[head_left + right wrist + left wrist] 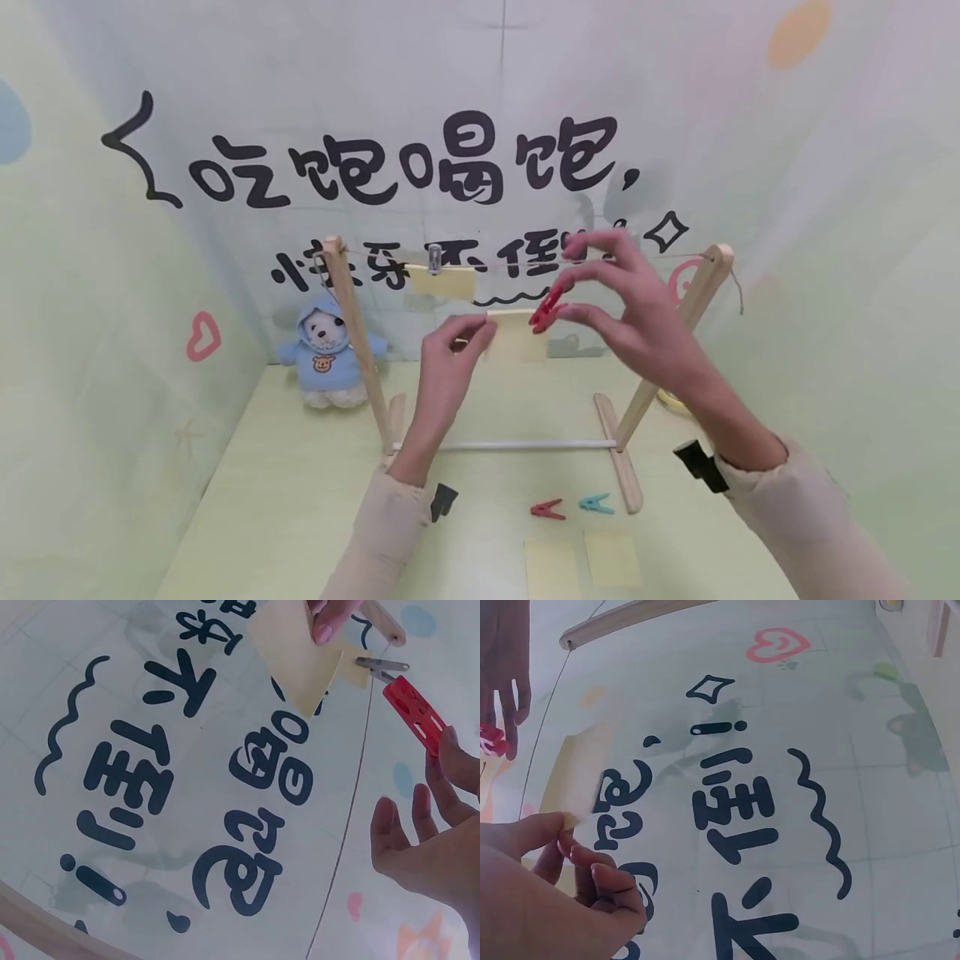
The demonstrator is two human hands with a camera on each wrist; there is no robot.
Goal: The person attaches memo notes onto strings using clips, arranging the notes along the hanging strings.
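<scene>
My left hand [452,367] pinches the upper left corner of a pale yellow paper [519,335], below the string [517,264]. In the left wrist view, thumb and fingertips of the left hand [566,889] hold the paper [577,769] at its edge. My right hand [637,312] pinches a red clothespin [547,312] between thumb and finger near the paper's upper right corner, its other fingers raised. The right wrist view shows the red clothespin [415,715] in the right hand [442,817], apart from the paper [296,652] and beside the string [358,791].
Another yellow paper [444,283] hangs from the string by a grey clip [434,259]. Wooden posts [358,342] stand at both sides, joined low by a white rod [517,445]. A plush toy [327,354] is behind left; red [548,509] and blue clothespins [597,502] and papers [612,558] lie in front.
</scene>
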